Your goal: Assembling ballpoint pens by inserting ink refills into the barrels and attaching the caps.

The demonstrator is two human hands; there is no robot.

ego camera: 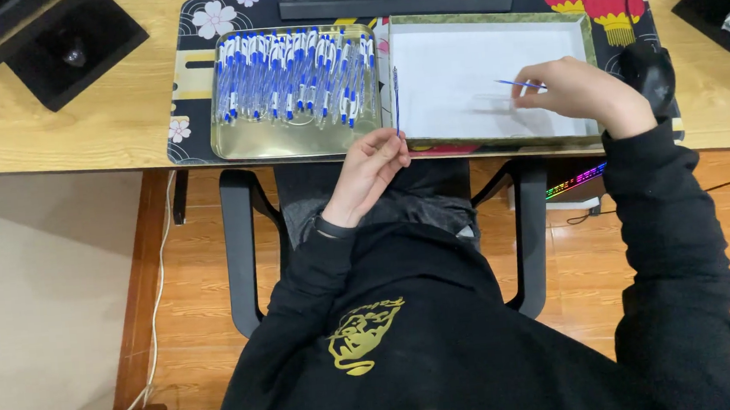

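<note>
At far left on the wooden surface (55,125), a gold tin (230,146) packed with blue-and-white pens (294,80) in close rows. Just beside its right edge, the left hand (369,168), low at the front of the surface, fingers (391,146) pressed together around the bottom end of a thin blue refill (396,98). Held nearly upright, tip pointing away from the body, along the border between tin and white tray (489,17).

Further right, above the bare white floor of that tray, the right hand (582,92), pinching a second blue refill (519,85) that points left. Something clear and faint under the thumb, perhaps a pen barrel, but too blurred to say.

Probably a stage of handling single pen parts, one in each hand, with the finished pens resting in the tin. For a next move, need of a steady pinch and fine aiming, because both refills are thin and easy to bend or drop.

At far right, a black mouse (650,74), partly behind the wrist.
</note>
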